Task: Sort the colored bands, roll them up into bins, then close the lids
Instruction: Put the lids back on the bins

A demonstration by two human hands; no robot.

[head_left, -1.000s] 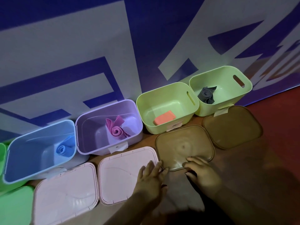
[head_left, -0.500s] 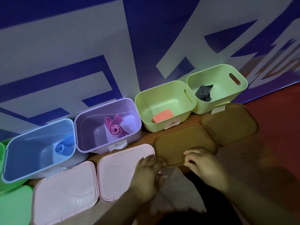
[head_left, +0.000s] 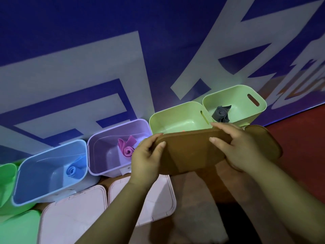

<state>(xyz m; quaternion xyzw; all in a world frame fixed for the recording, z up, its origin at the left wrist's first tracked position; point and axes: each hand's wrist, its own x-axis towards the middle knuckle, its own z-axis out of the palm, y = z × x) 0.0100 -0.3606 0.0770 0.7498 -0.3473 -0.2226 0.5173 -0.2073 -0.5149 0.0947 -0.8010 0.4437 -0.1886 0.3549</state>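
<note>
A brown lid (head_left: 190,150) is lifted off the floor and tilted in front of the left light-green bin (head_left: 175,117). My left hand (head_left: 146,155) grips its left end and my right hand (head_left: 241,147) grips its right end. The lid hides most of that bin's floor; only a speck of the orange band shows. The right light-green bin (head_left: 242,97) holds a rolled grey band (head_left: 220,114). A pink rolled band (head_left: 127,149) sits in the purple bin (head_left: 105,143), and a blue rolled band (head_left: 72,170) in the blue bin (head_left: 35,173).
A second brown lid (head_left: 269,141) lies behind my right hand. Two pale pink lids (head_left: 73,215) (head_left: 158,199) lie on the floor in front of the blue and purple bins. A green bin (head_left: 7,176) and green lid (head_left: 19,228) sit at far left. A blue-and-white banner wall (head_left: 105,59) stands directly behind the bins.
Both hands have picked the brown lid up from the floor and raised it toward the left light-green bin, covering the orange band from view.
</note>
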